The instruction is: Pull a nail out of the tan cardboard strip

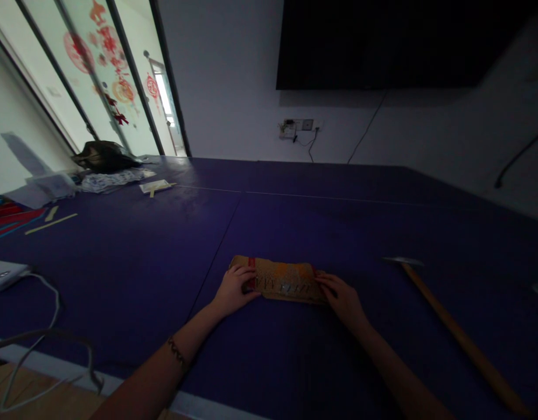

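I'm seeing a flat brown cardboard piece with red and orange markings lying on the dark purple table; my left hand is grasping its left end, my right hand its right. A wooden-handled, metal-headed tool is resting farther right.

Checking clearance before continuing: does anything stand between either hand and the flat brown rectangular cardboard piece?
Nothing visible does: the left hand and right hand touch opposite ends of the cardboard piece. The long wooden-handled metal-headed tool lies apart, to the right.
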Tool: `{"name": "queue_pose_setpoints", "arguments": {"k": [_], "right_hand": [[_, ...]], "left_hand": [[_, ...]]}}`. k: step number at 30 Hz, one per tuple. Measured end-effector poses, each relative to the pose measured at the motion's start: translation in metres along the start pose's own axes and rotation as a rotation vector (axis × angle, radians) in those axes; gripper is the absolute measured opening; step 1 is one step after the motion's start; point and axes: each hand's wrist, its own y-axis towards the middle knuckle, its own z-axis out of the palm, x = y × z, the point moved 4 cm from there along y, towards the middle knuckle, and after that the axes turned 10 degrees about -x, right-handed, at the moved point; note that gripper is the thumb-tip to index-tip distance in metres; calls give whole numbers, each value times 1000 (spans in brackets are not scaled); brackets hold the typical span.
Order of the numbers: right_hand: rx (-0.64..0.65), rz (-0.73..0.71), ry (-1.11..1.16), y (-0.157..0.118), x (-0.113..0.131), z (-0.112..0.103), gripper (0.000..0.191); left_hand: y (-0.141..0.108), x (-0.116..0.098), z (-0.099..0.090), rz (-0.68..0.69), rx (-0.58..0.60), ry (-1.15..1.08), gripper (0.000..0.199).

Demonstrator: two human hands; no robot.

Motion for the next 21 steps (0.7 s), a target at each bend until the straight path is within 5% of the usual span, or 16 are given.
{"name": "queue_pose_setpoints", "arguments": {"k": [8,21], "right_hand": [[5,0,18,-2,-1,1,30],[-32,-20,117,-7,13,1,33]], "left_hand": [[3,12,1,-65,-42,-97,7],[-2,13,3,-45,-56,-79,8]]}}
